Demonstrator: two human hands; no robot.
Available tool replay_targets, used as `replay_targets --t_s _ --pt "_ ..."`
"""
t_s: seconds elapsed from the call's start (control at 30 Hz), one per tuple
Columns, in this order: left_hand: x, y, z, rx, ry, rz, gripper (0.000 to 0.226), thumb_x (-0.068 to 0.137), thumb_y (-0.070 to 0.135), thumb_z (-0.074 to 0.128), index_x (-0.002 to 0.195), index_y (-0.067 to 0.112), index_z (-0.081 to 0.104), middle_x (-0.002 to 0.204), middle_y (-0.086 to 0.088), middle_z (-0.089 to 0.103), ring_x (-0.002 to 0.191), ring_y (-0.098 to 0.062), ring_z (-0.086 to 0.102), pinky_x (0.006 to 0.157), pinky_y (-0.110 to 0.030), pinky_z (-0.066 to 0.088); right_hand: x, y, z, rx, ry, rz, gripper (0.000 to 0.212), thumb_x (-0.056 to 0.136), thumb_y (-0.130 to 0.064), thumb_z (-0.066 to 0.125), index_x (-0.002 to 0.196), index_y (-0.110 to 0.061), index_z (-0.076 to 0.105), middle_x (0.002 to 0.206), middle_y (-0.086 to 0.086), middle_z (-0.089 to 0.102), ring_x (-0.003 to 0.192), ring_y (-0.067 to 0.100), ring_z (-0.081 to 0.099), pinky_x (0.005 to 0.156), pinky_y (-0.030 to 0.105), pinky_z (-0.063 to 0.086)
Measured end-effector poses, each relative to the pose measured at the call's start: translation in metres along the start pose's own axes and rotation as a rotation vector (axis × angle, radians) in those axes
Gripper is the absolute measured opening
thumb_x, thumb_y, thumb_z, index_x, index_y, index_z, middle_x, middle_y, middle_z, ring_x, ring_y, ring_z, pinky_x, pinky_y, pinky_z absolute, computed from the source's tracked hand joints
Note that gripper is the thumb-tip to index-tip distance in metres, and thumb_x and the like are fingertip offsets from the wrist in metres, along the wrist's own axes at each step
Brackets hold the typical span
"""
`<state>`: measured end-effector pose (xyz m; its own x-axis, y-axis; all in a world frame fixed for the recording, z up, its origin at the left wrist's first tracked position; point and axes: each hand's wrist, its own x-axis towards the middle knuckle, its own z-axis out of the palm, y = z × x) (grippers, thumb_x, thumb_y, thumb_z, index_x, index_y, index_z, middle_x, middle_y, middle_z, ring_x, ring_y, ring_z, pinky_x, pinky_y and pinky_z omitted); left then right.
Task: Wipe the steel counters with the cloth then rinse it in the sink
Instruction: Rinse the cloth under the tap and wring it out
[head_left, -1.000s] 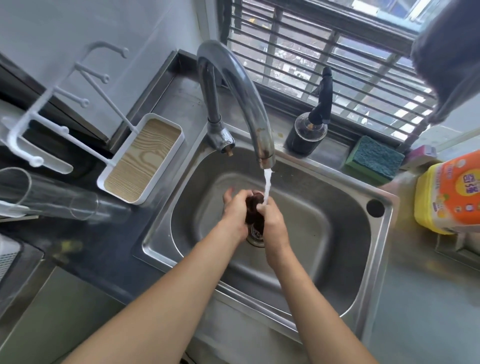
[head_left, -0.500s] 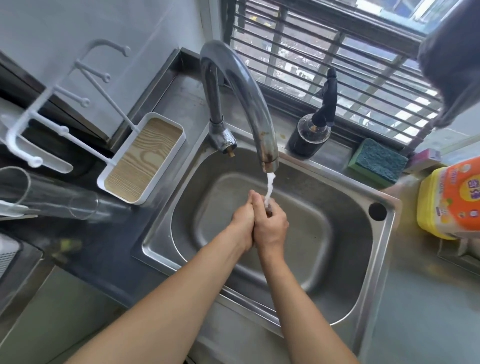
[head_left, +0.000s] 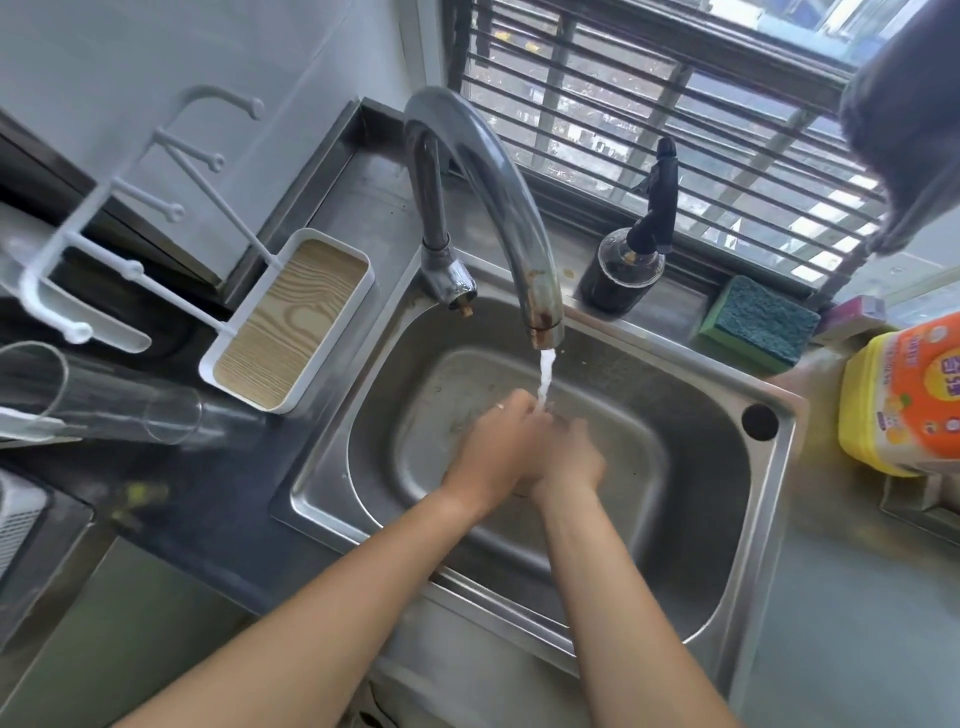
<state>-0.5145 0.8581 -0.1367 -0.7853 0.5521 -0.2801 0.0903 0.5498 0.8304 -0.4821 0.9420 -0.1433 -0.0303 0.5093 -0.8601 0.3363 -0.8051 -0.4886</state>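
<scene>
1. Both hands are pressed together over the middle of the sink (head_left: 727, 587), right under the water (head_left: 545, 376) running from the tap (head_left: 498, 187).
2. The cloth isn't visible at all, it's hidden between the palms if it's there, so can't tell its look or which way its long axis points.
3. Left hand (head_left: 493, 447) and right hand (head_left: 571, 460) have fingers curled in against each other; whether they're grasping anything, can't tell.
4. Green sponge (head_left: 758, 322) sits at 2 o'clock from the hands, dark pump bottle (head_left: 623, 270) at 1 o'clock.

Both hands (head_left: 530, 447) meet in the sink (head_left: 769, 519) under the tap (head_left: 498, 187); sponge (head_left: 758, 325) behind right, tray (head_left: 291, 322) left.
</scene>
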Motion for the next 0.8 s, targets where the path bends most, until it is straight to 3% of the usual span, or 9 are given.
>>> replay_targets --t_s 0.1,0.2,0.3,0.37,0.43,0.5,0.57,0.7,0.8 --pt "-0.007 -0.012 0.006 0.01 -0.058 0.019 0.056 0.089 0.064 0.032 0.122 0.024 0.054 0.12 0.003 0.038 0.113 -0.022 0.045 0.104 -0.039 0.04 0.004 -0.009 -0.012 -0.04 -0.398 0.193 0.058 0.097 -0.06 0.051 0.121 -0.01 0.069 0.108 0.018 0.074 0.093 0.033 0.072 0.082 0.045 0.06" --pt "-0.011 0.002 0.011 -0.057 0.086 -0.196 0.076 0.08 0.074 0.014 0.12 0.021 0.05 0.117 0.005 0.034 0.118 -0.016 0.033 0.109 -0.035 0.027 -0.011 0.002 -0.009 -0.219 -0.56 0.014 0.041 0.092 -0.053 0.065 0.092 -0.014 0.078 0.1 0.021 0.076 0.093 0.032 0.072 0.096 0.048 0.057" --pt "-0.009 0.009 0.015 -0.221 0.198 -0.286 0.079 0.082 0.073 0.017 0.116 0.01 0.051 0.116 -0.002 0.042 0.118 -0.019 0.038 0.11 -0.032 0.028 -0.013 0.016 0.001 -0.364 -0.346 -0.216 0.04 0.077 -0.048 0.079 0.063 -0.012 0.071 0.076 0.014 0.075 0.082 0.029 0.072 0.087 0.043 0.06" --pt "-0.009 0.005 0.016 -0.195 0.195 -0.284 0.057 0.097 0.06 0.029 0.107 0.009 0.051 0.112 -0.01 0.053 0.113 -0.028 0.05 0.101 -0.038 0.038 -0.007 0.022 0.003 -0.371 -0.253 -0.245 0.044 0.086 -0.041 0.078 0.057 -0.01 0.065 0.065 0.002 0.07 0.072 0.022 0.066 0.076 0.036 0.054" --pt "-0.011 0.001 0.016 -0.13 0.224 -0.273 0.04 0.105 0.044 0.035 0.098 0.008 0.052 0.103 -0.019 0.064 0.102 -0.038 0.059 0.084 -0.042 0.043 -0.002 0.026 0.003 -0.428 -0.215 -0.28 0.049 0.087 -0.046 0.075 0.051 -0.014 0.066 0.054 -0.006 0.065 0.064 0.018 0.06 0.072 0.038 0.053" --pt "-0.01 0.003 0.015 -0.107 0.249 -0.26 0.04 0.106 0.039 0.037 0.097 0.007 0.058 0.101 -0.022 0.069 0.097 -0.042 0.062 0.076 -0.043 0.043 -0.001 0.027 0.004 -0.463 -0.209 -0.341 0.047 0.08 -0.059 0.071 0.05 -0.023 0.066 0.047 -0.007 0.058 0.061 0.02 0.055 0.073 0.048 0.055" --pt "-0.008 0.005 0.015 -0.087 0.232 -0.258 0.045 0.107 0.039 0.034 0.099 0.008 0.065 0.103 -0.021 0.072 0.1 -0.042 0.063 0.078 -0.042 0.045 -0.005 0.021 0.003 -0.52 -0.157 -0.369 0.054 0.078 -0.065 0.068 0.052 -0.018 0.064 0.052 -0.004 0.059 0.064 0.024 0.057 0.074 0.049 0.053" --pt "-0.006 0.008 0.014 -0.001 0.2 -0.293 0.061 0.106 0.044 0.028 0.093 0.003 0.072 0.1 -0.024 0.073 0.099 -0.044 0.064 0.079 -0.045 0.048 -0.01 0.015 -0.001 -0.552 -0.008 -0.426 0.052 0.096 -0.049 0.059 0.064 -0.008 0.066 0.077 0.018 0.073 0.083 0.035 0.068 0.076 0.039 0.049" --pt "-0.005 0.011 0.013 0.022 0.147 -0.297 0.046 0.105 0.042 0.039 0.089 0.01 0.068 0.094 -0.016 0.073 0.093 -0.039 0.063 0.074 -0.04 0.043 -0.014 0.016 -0.002 -0.447 0.005 -0.325 0.052 0.097 -0.048 0.055 0.066 -0.009 0.07 0.077 0.014 0.075 0.085 0.034 0.07 0.082 0.042 0.055"
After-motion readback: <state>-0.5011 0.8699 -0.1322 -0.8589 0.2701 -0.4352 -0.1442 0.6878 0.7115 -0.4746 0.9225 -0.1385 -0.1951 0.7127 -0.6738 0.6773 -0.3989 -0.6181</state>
